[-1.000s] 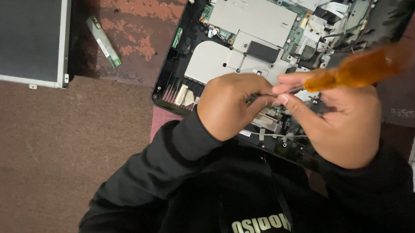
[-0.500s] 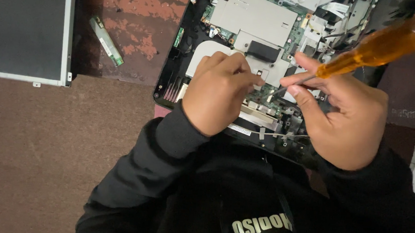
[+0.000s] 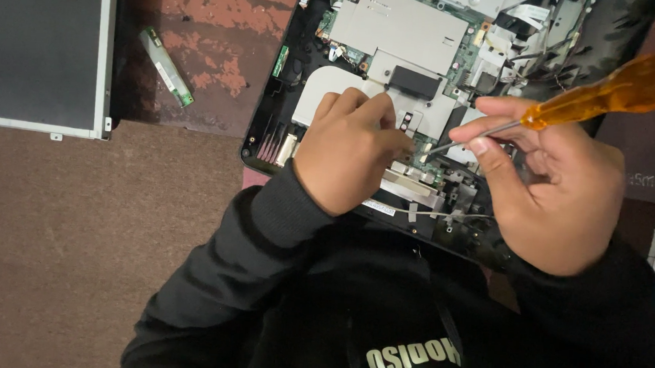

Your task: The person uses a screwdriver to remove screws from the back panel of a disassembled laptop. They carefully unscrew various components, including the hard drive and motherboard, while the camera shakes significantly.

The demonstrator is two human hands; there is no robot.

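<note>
An opened laptop base [image 3: 430, 37] lies in front of me, its metal shields and green circuit board exposed. My left hand [image 3: 349, 151] rests on the board with fingers curled, fingertips pressing near a small part by the board's middle. My right hand [image 3: 554, 188] grips a screwdriver [image 3: 618, 89] with a translucent orange handle. Its thin metal shaft points down-left, the tip touching the board just right of my left fingertips. Whether my left fingers pinch anything is hidden.
A detached flat screen panel [image 3: 38, 41] lies at the upper left on the brown floor. A small green circuit strip [image 3: 167, 67] lies between panel and laptop on a worn red patch. My black sleeves and torso fill the bottom.
My left hand has slid up and left onto the board. The right hand has moved right and apart from it, with the screwdriver tip now set on the board.
</note>
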